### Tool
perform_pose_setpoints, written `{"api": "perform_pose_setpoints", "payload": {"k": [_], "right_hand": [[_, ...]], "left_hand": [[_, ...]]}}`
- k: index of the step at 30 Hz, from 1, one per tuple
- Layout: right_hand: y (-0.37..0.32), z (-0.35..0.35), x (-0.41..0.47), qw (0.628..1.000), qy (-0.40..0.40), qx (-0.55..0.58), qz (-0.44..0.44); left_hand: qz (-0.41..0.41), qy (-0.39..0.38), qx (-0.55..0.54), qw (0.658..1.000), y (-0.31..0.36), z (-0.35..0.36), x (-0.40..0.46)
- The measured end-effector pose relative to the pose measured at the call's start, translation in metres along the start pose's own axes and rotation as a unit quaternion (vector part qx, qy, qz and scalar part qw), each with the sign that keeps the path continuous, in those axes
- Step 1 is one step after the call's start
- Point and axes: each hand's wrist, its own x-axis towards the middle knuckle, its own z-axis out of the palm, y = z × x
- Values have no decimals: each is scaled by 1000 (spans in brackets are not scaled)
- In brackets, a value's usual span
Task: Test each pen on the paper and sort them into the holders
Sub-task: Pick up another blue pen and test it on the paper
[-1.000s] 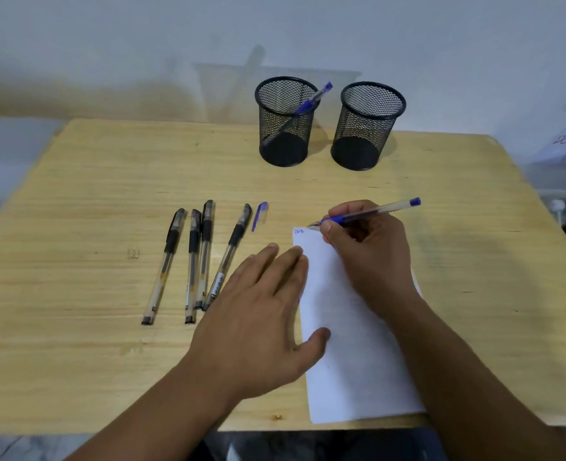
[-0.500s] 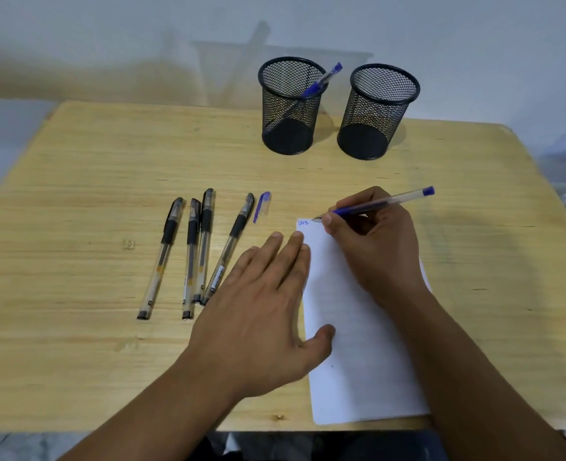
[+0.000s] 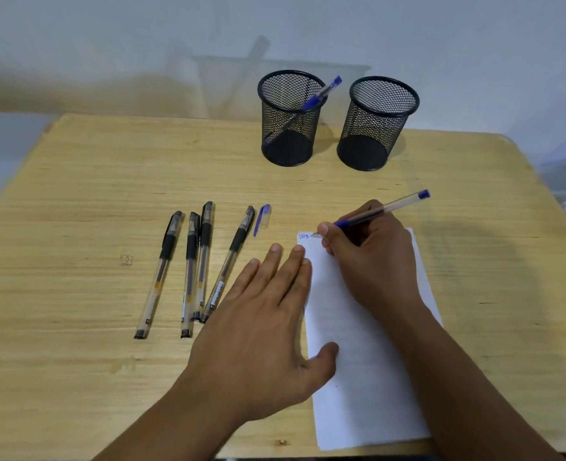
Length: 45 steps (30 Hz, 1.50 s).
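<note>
Right grip (image 3: 371, 257) pinches blue pen (image 3: 379, 211), tip on paper (image 3: 358, 361); left grip (image 3: 268, 331) flat, holding nothing.

**Room around the paper**

Taking the white paper (image 3: 358, 344) as my mark: left of it my flat left hand (image 3: 261, 327) blocks the near edge, and beyond that hand four black-capped pens (image 3: 191, 264) lie in a row, with a loose blue cap (image 3: 262, 218) just past them. My right hand (image 3: 368, 251) covers the paper's top corner. Behind the paper, bare wooden table (image 3: 324, 188) lies open up to two mesh holders (image 3: 376, 124). Right of the paper is open too.
</note>
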Motion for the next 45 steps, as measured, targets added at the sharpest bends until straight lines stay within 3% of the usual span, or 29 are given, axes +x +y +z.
{"api": "perform_pose_setpoints", "payload": {"k": [45], "right_hand": [[-3,2,-2,1000,16,-17,-17]], "left_hand": [[-6,-1,-9,1000,0,-1,0]]}}
